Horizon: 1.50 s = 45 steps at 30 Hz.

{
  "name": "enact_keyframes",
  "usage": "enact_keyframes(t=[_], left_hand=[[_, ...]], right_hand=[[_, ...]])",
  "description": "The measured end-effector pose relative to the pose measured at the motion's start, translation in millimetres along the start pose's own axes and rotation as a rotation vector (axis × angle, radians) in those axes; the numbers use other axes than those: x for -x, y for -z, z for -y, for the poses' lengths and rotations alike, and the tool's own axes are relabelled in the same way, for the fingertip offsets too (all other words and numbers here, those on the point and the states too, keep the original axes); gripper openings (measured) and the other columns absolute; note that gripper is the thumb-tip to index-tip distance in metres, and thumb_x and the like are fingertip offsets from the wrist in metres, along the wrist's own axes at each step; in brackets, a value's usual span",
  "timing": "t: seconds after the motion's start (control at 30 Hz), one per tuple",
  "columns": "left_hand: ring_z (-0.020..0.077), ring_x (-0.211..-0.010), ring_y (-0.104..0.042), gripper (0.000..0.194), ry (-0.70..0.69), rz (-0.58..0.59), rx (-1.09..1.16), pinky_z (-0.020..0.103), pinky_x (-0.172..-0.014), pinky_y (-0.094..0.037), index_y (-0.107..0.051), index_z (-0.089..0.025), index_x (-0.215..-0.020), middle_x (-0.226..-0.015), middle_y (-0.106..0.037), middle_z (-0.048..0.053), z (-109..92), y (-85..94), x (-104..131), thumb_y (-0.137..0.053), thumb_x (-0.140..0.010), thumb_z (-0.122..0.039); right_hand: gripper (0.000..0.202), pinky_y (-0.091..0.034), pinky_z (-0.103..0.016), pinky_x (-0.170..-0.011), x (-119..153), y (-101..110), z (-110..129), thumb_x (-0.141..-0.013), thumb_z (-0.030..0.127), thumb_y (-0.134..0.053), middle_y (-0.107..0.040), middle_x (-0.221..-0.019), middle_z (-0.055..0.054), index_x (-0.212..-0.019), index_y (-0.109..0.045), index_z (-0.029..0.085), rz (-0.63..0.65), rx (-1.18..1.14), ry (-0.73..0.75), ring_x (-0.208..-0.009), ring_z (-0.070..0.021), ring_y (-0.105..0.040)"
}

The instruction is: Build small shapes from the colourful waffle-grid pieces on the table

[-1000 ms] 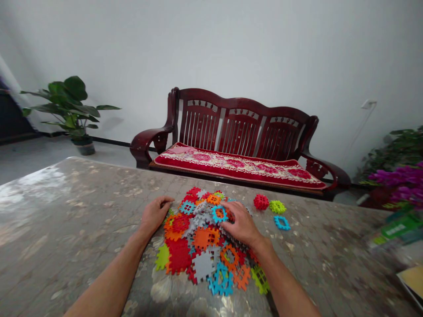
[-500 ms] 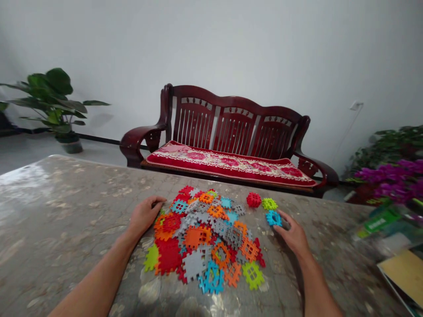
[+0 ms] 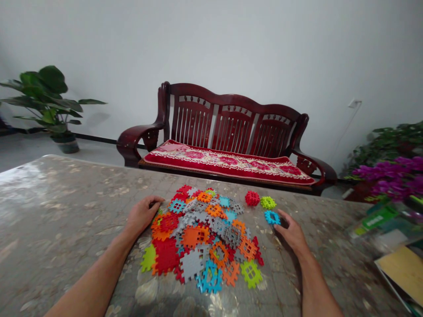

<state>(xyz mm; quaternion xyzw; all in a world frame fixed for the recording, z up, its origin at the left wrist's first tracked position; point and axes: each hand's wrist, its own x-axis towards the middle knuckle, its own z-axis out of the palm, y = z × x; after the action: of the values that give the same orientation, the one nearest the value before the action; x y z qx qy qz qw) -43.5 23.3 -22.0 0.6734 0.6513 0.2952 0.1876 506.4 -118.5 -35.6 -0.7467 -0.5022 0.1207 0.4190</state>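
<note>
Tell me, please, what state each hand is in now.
Left hand: loosely open, seemingly empty.
Right hand: at the blue piece; grip cannot be told.

On the tabletop (image 3: 82, 198), a heap of pieces (image 3: 193, 237) is spread between the left hand (image 3: 141, 214) and the right hand (image 3: 291, 233). Three separate pieces (image 3: 268, 202) are grouped by the right hand's fingertips. Beyond both hands, a bench (image 3: 233, 99) is covered by a seat cloth (image 3: 228, 161); far left, a potted plant (image 3: 49, 99) is placed; flowers (image 3: 391, 178) are placed farther right.
</note>
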Motion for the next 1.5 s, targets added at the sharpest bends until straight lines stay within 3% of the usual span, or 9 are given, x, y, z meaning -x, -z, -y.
enact_keyframes(t=[0.13,0.27,0.5,0.73,1.17,1.5], left_hand=[[0.0217,-0.089,-0.070,0.032,0.004,-0.004,0.009,0.028,-0.080,-0.050,-0.074,-0.026,-0.094,-0.095,-0.078,0.002,-2,0.6,0,-0.048,-0.081,-0.039],[0.0218,-0.087,-0.070,0.032,0.002,-0.005,0.009,0.029,-0.082,-0.051,-0.074,-0.026,-0.093,-0.095,-0.079,0.002,-4,1.7,0,-0.048,-0.080,-0.039],[0.0220,-0.089,-0.070,0.030,-0.002,-0.006,0.004,0.029,-0.082,-0.051,-0.075,-0.027,-0.093,-0.094,-0.079,0.001,-3,0.8,0,-0.050,-0.080,-0.037],[0.0213,-0.086,-0.070,0.031,-0.023,-0.019,-0.004,0.029,-0.081,-0.051,-0.076,-0.027,-0.093,-0.095,-0.078,0.001,-1,0.0,0,-0.049,-0.081,-0.037],[0.0212,-0.087,-0.070,0.033,-0.012,-0.002,-0.028,0.028,-0.078,-0.050,-0.075,-0.026,-0.095,-0.096,-0.077,0.002,-1,-0.3,0,-0.047,-0.083,-0.038],[0.0205,-0.087,-0.069,0.034,0.005,0.017,-0.049,0.027,-0.080,-0.050,-0.075,-0.025,-0.098,-0.095,-0.078,0.002,-4,2.1,1,-0.047,-0.083,-0.036]], right_hand=[[0.072,-0.044,-0.045,-0.105,4,-6,4,-0.065,0.050,-0.066,-0.066,-0.130,-0.013,-0.130,-0.060,0.018,-0.023,0.087,-0.013,-0.119,-0.0296,-0.061],[0.082,-0.045,-0.047,-0.101,12,-13,25,-0.071,0.060,-0.062,-0.066,-0.128,-0.015,-0.140,-0.053,0.016,-0.078,0.335,-0.049,-0.117,-0.0334,-0.061],[0.085,-0.049,-0.050,-0.091,22,-20,52,-0.078,0.062,-0.057,-0.067,-0.123,-0.020,-0.146,-0.045,0.012,-0.101,0.625,-0.077,-0.109,-0.0385,-0.064],[0.073,-0.050,-0.047,-0.087,26,-24,50,-0.083,0.051,-0.052,-0.069,-0.119,-0.019,-0.145,-0.046,0.014,-0.135,0.670,-0.048,-0.104,-0.0353,-0.066],[0.071,-0.049,-0.046,-0.091,27,-25,53,-0.083,0.048,-0.050,-0.067,-0.124,-0.019,-0.144,-0.046,0.013,-0.119,0.659,-0.041,-0.109,-0.0351,-0.064],[0.067,-0.046,-0.040,-0.093,26,-25,69,-0.088,0.044,-0.048,-0.064,-0.131,-0.016,-0.146,-0.043,0.012,-0.068,0.759,-0.152,-0.114,-0.0326,-0.062]])
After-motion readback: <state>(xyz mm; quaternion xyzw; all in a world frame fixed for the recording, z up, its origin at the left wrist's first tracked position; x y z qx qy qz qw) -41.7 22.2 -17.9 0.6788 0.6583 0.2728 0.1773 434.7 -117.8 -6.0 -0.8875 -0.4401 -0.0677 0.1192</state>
